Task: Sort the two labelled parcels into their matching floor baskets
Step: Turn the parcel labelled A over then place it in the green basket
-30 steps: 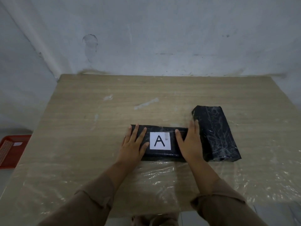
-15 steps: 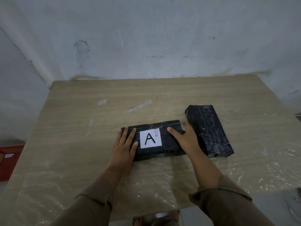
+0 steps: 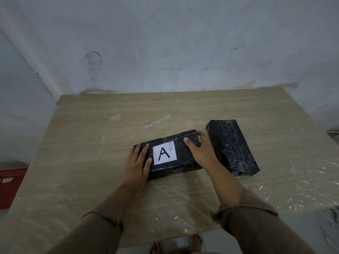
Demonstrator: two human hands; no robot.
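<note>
A black wrapped parcel [image 3: 180, 150] with a white label reading "A" lies on the wooden table [image 3: 110, 143], its right end tilted up and away. My left hand [image 3: 137, 164] presses flat on its left end. My right hand [image 3: 200, 149] grips its right end, thumb on top and fingers curled over the far edge. A second black parcel [image 3: 233, 145] lies just to the right, lengthwise, with no label showing on its top.
A red basket [image 3: 11, 186] sits on the floor left of the table. Clear plastic film covers the table's near half. The wall stands right behind the table. Bare feet [image 3: 176, 246] show under the near edge; a wire object [image 3: 332, 215] lies at the far right.
My right hand has slid from beside the label to the parcel's right end and curled around it. The "A" parcel has turned slightly, right end away. The view has shifted.
</note>
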